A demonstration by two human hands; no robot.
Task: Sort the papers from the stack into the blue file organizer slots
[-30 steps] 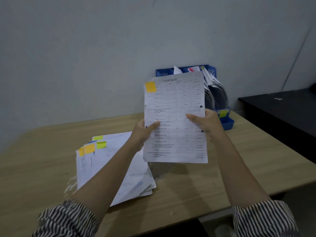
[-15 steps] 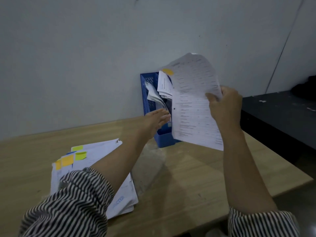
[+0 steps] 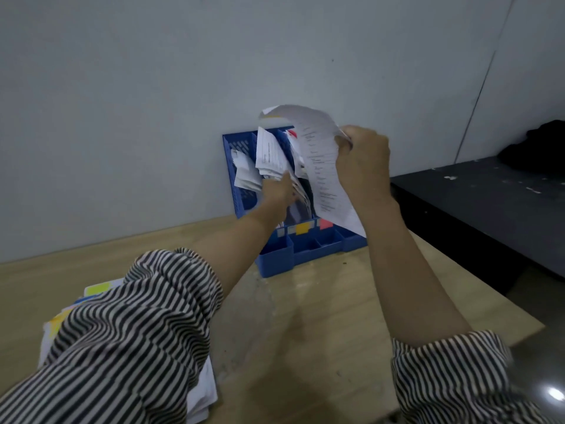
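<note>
the right hand [image 3: 363,166] is raised at about 1 o'clock from frame centre, its fingers [image 3: 345,142] clenched on the right edge of a printed sheet [image 3: 321,169]. the sheet hangs bent, its top curling over toward 11 o'clock, its lower corner reaching down in front of the organizer [image 3: 275,258]. the organizer stands at 12 o'clock against the wall [image 3: 153,102], on the far edge of the tabletop [image 3: 305,316]. its slots hold filed papers [image 3: 269,154] that lean to the left, and coloured tabs [image 3: 302,229] sit along its low front compartments.

the left hand [image 3: 279,191] reaches into the organizer, pressing against the filed papers just left of the sheet; whether its fingers are curled on them i cannot tell, as the papers hide the tips.

the stack [image 3: 97,290] lies on the tabletop at 8 o'clock, mostly hidden under the striped left sleeve [image 3: 128,332]. a dark bench [image 3: 489,203] stands at 3 o'clock.
</note>
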